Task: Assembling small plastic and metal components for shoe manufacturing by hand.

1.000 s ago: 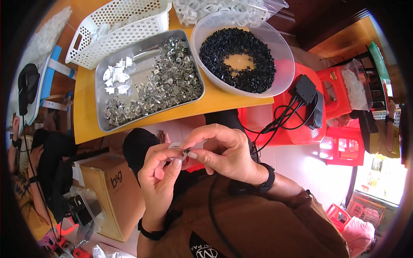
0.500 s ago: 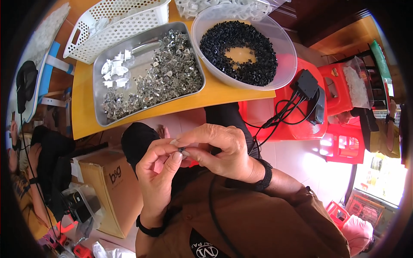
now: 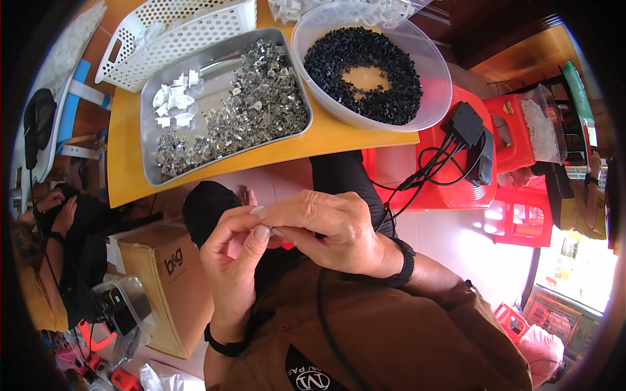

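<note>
My left hand [image 3: 233, 246] and my right hand [image 3: 334, 228] meet over my lap, thumbs and forefingers pinched tip to tip. Whatever sits between the fingertips is mostly covered by them and too small to name. On the table ahead, a metal tray [image 3: 147, 144] holds many small shiny metal pieces [image 3: 264, 98] and a little pile of white plastic parts [image 3: 175, 99] at its left. To its right, a clear plastic bowl [image 3: 435, 91] contains a ring of tiny black pieces [image 3: 398, 72]. Both hands are apart from these containers.
A white perforated basket [image 3: 176, 39] stands behind the tray on the yellow table [image 3: 365, 140]. Red stools [image 3: 424, 176] bear a black box [image 3: 465, 124] with cables at the right. A cardboard box [image 3: 163, 280] is at my left, with another person's hands [image 3: 62, 212] beyond it.
My joined hands have shifted slightly left and turned a little. A small dark piece that showed between the fingertips is now hidden. At far left, the other person's hands have moved.
</note>
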